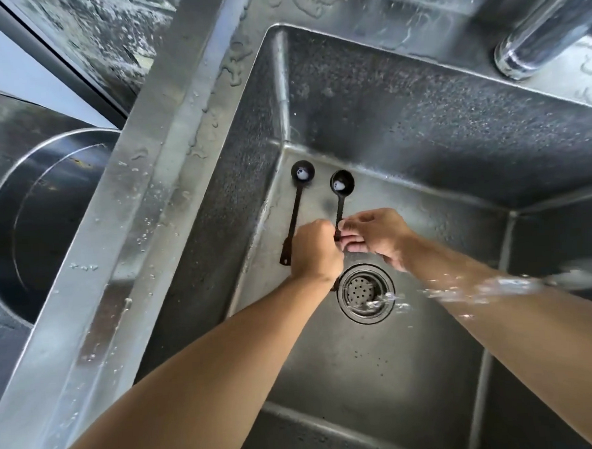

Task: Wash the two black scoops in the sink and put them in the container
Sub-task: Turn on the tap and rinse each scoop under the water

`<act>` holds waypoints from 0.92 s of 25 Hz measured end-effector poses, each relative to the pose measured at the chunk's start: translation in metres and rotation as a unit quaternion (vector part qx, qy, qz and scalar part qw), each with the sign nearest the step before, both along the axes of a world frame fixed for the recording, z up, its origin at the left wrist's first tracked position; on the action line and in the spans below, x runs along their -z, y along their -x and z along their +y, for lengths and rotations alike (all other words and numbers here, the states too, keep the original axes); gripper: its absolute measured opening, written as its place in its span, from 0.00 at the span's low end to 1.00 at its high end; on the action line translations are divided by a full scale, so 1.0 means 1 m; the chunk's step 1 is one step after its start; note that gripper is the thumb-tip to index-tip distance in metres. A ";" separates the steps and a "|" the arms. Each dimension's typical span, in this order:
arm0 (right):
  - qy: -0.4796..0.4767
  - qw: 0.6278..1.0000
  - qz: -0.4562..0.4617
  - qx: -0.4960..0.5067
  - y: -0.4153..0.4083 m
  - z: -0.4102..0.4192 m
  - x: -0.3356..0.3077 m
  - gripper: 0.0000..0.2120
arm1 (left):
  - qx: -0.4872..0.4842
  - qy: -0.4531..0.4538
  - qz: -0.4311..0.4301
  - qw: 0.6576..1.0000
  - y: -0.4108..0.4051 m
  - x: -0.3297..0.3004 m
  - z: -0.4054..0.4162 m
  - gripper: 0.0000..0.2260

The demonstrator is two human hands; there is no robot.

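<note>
Two black scoops lie at frame centre on the floor of the steel sink (420, 142), bowls toward the top. Left hand (314, 249) and right hand (374, 235) both pinch the right scoop (341, 196) by its handle; left scoop (295, 207) lies free just beside. Drain (365, 292) below the hands; water runs over the right forearm. Round steel container (20, 221) at left edge

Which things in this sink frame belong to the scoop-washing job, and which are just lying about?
Part of the job:
- left scoop, lying on the sink floor
- right scoop, handle gripped by the left hand, right hand pinching it
- sink
- round steel container
- running water

Just there:
- drain strainer
- faucet base
</note>
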State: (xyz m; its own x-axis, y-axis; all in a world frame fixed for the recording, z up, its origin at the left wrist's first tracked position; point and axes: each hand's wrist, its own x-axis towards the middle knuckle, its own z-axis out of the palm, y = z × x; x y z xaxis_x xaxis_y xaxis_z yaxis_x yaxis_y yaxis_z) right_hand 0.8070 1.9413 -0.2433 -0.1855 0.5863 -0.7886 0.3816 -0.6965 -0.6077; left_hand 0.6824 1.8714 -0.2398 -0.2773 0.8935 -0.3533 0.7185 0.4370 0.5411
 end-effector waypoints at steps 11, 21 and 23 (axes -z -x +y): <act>0.016 0.995 0.028 0.090 -0.038 -0.071 -0.089 0.05 | -0.135 0.081 -0.319 0.935 -0.024 -0.088 -0.049 0.08; 0.095 0.966 0.110 0.212 -0.027 -0.151 -0.132 0.12 | -0.216 0.133 -0.418 0.873 -0.042 -0.135 -0.097 0.06; 0.078 0.974 0.089 0.194 -0.028 -0.162 -0.138 0.11 | -0.203 0.121 -0.405 0.883 -0.043 -0.135 -0.105 0.05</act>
